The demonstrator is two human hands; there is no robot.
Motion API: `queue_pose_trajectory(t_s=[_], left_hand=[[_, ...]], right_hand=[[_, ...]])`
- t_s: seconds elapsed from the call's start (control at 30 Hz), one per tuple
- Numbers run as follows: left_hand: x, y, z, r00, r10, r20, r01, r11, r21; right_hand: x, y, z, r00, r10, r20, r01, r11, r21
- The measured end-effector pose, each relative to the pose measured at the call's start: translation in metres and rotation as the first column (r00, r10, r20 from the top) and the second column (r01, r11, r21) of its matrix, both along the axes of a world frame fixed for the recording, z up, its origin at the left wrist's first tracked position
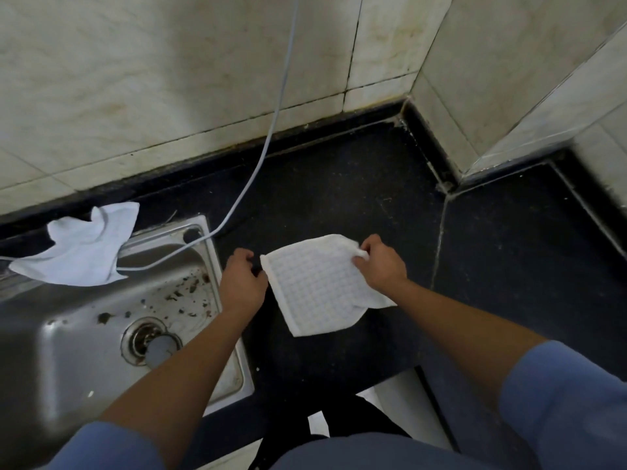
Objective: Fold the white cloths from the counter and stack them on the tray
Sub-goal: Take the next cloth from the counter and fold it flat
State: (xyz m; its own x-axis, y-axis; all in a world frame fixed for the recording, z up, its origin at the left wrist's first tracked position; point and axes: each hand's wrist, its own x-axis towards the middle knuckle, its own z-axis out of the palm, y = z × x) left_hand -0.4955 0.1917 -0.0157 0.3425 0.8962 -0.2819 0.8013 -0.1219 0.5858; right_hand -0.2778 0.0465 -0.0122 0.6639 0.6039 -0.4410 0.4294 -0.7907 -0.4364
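A white waffle-weave cloth [317, 286] hangs spread between my hands above the black counter [356, 198]. My right hand [381, 264] pinches its far right corner. At the cloth's left edge, my left hand [241, 281] has its fingers curled against the corner; the grip itself is partly hidden. A second white cloth [81, 247] lies crumpled at the far left, draped over the back rim of the sink. No tray is in view.
A steel sink [84, 340] with a drain and dark debris fills the lower left. A grey hose [271, 130] runs down the tiled wall into the sink. Tiled walls close the back and right, with a corner pillar [475, 123].
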Motion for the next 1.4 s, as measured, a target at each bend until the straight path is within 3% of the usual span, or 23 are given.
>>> queue_pose_trajectory(t_s=[0.1,0.2,0.27,0.33,0.43,0.5,0.57,0.67,0.73,0.83,0.93,1.0,1.03,1.2,1.37,1.4], left_hand=[[-0.001,-0.025,0.005,0.962,-0.26,-0.086,0.265,0.963,0.051],[-0.007,-0.06,0.002,0.841,-0.512,-0.175,0.521,0.854,0.009],[-0.012,-0.077,-0.005,0.73,-0.628,-0.269,0.646,0.763,-0.027],[-0.017,-0.084,-0.015,0.647,-0.678,-0.347,0.705,0.706,-0.065],[-0.016,-0.08,-0.023,0.644,-0.677,-0.356,0.73,0.683,0.021],[-0.012,-0.072,-0.022,0.701,-0.656,-0.281,0.694,0.718,0.053],[-0.007,-0.061,-0.015,0.785,-0.593,-0.179,0.594,0.803,-0.053],[-0.006,-0.037,-0.01,0.866,-0.488,-0.11,0.455,0.859,-0.232],[-0.013,-0.026,-0.008,0.877,-0.446,-0.177,0.409,0.888,-0.211],[-0.029,-0.025,-0.004,0.884,-0.376,-0.278,0.398,0.917,0.023],[-0.035,-0.052,-0.005,0.781,-0.586,-0.213,0.623,0.753,0.211],[-0.032,-0.074,-0.01,0.667,-0.709,-0.228,0.745,0.631,0.217],[-0.029,-0.082,-0.014,0.641,-0.728,-0.243,0.768,0.612,0.19],[-0.003,-0.081,-0.015,0.743,-0.603,-0.29,0.663,0.725,0.188],[0.012,-0.056,-0.012,0.652,-0.623,-0.431,0.718,0.69,0.09],[0.011,-0.054,-0.01,0.67,-0.612,-0.421,0.708,0.697,0.114]], right_hand=[[0.002,-0.011,-0.005,1.0,0.009,0.0,-0.009,1.0,-0.009],[-0.002,-0.034,-0.003,0.998,0.008,0.062,-0.014,0.996,0.092],[-0.006,-0.053,-0.001,0.975,0.101,0.197,-0.125,0.985,0.117],[-0.014,-0.07,-0.001,0.913,0.294,0.282,-0.33,0.94,0.089],[-0.025,-0.086,-0.012,0.782,0.567,0.259,-0.577,0.816,-0.042],[-0.026,-0.082,-0.018,0.737,0.634,0.235,-0.617,0.773,-0.149],[-0.025,-0.071,-0.012,0.796,0.58,0.173,-0.548,0.812,-0.204],[-0.023,-0.059,-0.005,0.88,0.464,0.098,-0.451,0.883,-0.129],[-0.023,-0.059,-0.004,0.887,0.455,0.08,-0.45,0.89,-0.077],[-0.024,-0.067,-0.01,0.945,0.326,-0.041,-0.327,0.944,-0.038],[-0.025,-0.075,-0.014,0.991,0.106,-0.082,-0.101,0.993,0.064],[-0.026,-0.077,-0.014,0.993,0.095,-0.07,-0.091,0.994,0.069],[-0.027,-0.077,-0.012,0.991,0.113,-0.07,-0.109,0.992,0.059],[-0.027,-0.074,-0.006,0.951,0.301,0.077,-0.301,0.954,-0.015],[-0.043,-0.08,-0.011,0.811,0.564,0.153,-0.534,0.822,-0.197],[-0.045,-0.081,-0.013,0.798,0.572,0.192,-0.542,0.819,-0.188]])
